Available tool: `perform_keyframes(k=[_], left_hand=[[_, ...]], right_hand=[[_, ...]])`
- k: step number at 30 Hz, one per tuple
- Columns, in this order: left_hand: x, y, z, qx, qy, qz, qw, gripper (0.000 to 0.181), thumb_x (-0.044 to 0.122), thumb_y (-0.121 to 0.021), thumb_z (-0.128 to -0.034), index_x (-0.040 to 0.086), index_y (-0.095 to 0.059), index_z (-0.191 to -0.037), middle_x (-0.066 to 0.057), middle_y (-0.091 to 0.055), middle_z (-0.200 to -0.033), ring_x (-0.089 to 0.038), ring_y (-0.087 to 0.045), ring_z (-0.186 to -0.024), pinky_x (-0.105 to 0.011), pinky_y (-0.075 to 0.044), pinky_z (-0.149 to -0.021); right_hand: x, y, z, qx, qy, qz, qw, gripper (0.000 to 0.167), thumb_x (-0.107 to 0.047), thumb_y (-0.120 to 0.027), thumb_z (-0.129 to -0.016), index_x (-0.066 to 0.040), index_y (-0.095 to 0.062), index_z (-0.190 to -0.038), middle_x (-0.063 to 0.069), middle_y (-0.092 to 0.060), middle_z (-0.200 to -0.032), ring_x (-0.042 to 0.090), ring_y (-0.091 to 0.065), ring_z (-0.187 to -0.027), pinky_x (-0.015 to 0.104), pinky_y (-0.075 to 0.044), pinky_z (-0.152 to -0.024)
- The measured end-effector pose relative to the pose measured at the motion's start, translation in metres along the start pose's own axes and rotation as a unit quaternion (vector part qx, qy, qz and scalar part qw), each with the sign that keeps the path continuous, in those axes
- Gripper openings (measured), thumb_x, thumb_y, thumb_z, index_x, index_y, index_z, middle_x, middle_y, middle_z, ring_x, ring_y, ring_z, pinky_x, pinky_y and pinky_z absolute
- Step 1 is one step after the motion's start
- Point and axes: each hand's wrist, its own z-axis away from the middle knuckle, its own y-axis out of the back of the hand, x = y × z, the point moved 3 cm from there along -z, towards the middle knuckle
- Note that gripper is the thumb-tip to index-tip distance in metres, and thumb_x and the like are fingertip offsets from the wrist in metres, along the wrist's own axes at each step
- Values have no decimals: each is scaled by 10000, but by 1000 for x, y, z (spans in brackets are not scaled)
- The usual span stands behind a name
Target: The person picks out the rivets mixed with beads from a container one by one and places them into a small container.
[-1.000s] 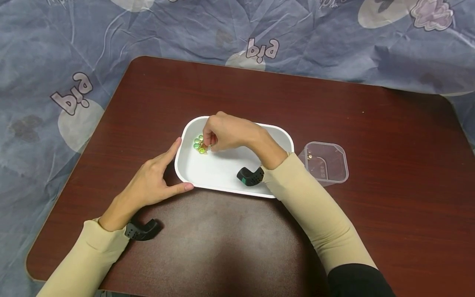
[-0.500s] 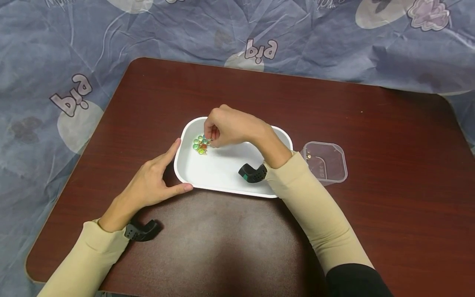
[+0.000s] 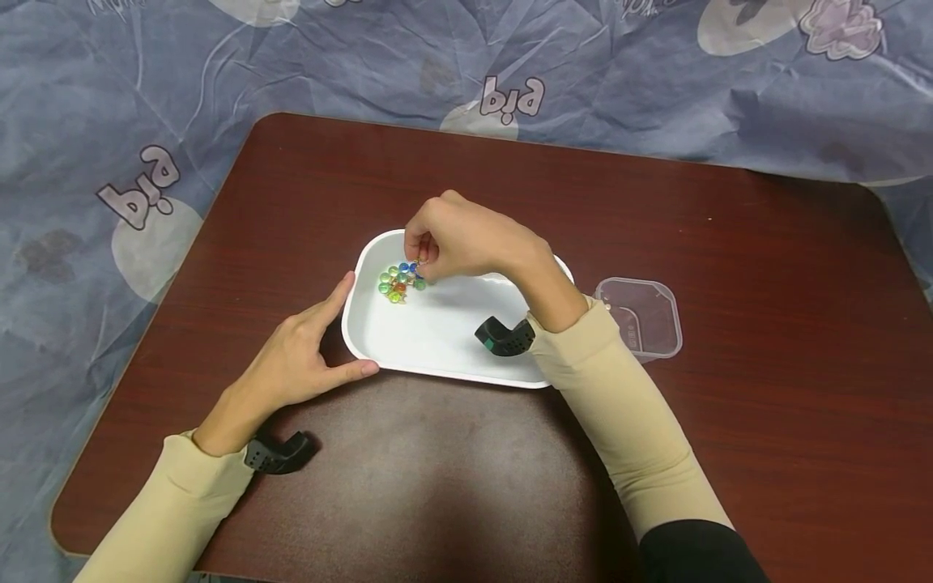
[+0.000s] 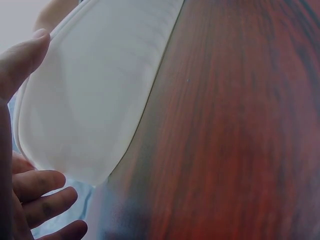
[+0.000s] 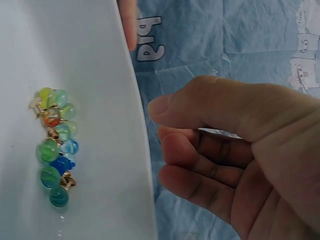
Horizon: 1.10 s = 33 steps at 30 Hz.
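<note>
A white tray (image 3: 437, 348) sits mid-table in the head view. In its far left part lies a small heap of green, blue, yellow and orange glass-like beads (image 3: 394, 289) with gold-coloured bits. The same beads (image 5: 55, 145) lie on the tray floor in the right wrist view. My right hand (image 3: 470, 239) hovers over them, fingers curled, thumb close to the index finger (image 5: 172, 145). No object shows between those fingertips. My left hand (image 3: 291, 356) lies at the tray's left end, spread fingers along the side and the thumb (image 4: 30, 50) touching the rim.
A clear plastic box (image 3: 645, 316) stands right of the tray, partly behind the right sleeve (image 3: 619, 405); a tiny gold-coloured piece shows in it. The brown wooden table (image 3: 787, 340) has rounded corners. A blue patterned cloth (image 3: 364, 48) hangs behind it.
My right hand has moved slightly away and to the right, uncovering more beads, blue ones among them. The left hand keeps its place at the tray.
</note>
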Motion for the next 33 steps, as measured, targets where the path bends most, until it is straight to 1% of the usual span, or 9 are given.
perform_keyframes(k=[5, 9, 13, 19, 27, 33], left_hand=[[0, 0, 0, -10, 12, 11, 10000, 1053, 508, -803, -789, 75, -247, -1571, -230, -441, -1476, -382, -527, -1265, -556, -452, -973], [0, 0, -1, -3, 14, 11, 10000, 1057, 493, -815, -781, 76, -249, -1570, -228, -444, -1475, -380, -528, -1265, -554, -452, -974], [0, 0, -1, 16, -2, 10, 10000, 1055, 499, -813, -782, 73, -252, -1569, -227, -446, -1474, -378, -528, -1266, -554, -452, -974], [0, 0, -1, 48, -59, 36, 10000, 1059, 486, -822, -778, 71, -253, -1568, -222, -452, -1472, -374, -534, -1261, -551, -452, -971], [0, 0, 0, 33, -1, 11, 10000, 1065, 436, -847, -764, 74, -251, -1569, -216, -450, -1475, -373, -525, -1271, -553, -448, -979], [-1, 0, 0, 66, -40, 24, 10000, 1057, 500, -815, -780, 75, -254, -1569, -223, -457, -1467, -379, -534, -1260, -557, -454, -968]], right_hand=[[-5, 12, 9, 235, 0, 53, 9997, 104, 13, -680, -770, -90, -696, -765, -11, -620, -722, 101, -554, -663, 240, -472, -647], [-10, 20, 17, 288, -53, 102, 9995, 73, -10, -726, -778, -78, -707, -795, -4, -633, -731, 116, -568, -666, 245, -477, -653], [-16, 25, 25, 379, -39, 164, 9991, 68, -2, -713, -784, -64, -716, -810, 3, -632, -725, 126, -563, -661, 251, -472, -643], [-18, 28, 37, 536, -11, 223, 9983, 95, 5, -699, -780, -83, -718, -811, -7, -614, -700, 120, -541, -649, 255, -454, -624], [-12, 28, 51, 799, 78, 236, 9965, 103, 15, -682, -775, -84, -711, -783, -24, -602, -671, 92, -532, -624, 247, -451, -613], [-7, 27, 60, 798, -21, 235, 9965, 97, 7, -681, -792, -86, -709, -788, -31, -615, -694, 86, -545, -634, 248, -464, -619]])
